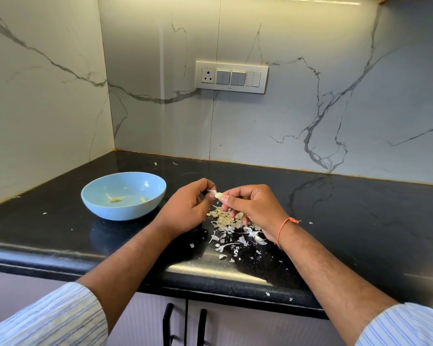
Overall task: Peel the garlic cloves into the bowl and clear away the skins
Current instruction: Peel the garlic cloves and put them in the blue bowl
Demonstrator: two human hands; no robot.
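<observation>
Now both hands pinch garlic clove; skins below.

A home kitchen. The hands pinch a garlic clove over a black stone counter. Behind the pinch rises a marble-veined backsplash with a switch panel. Left of the pinch sits a blue bowl; just below it lie skins. Nearer the person, under the counter, are cabinet doors with black handles.

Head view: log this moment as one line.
both hands pinch garlic clove, mid-peel | bowl holds a few peeled pieces | skins piled on counter, uncleared
</observation>
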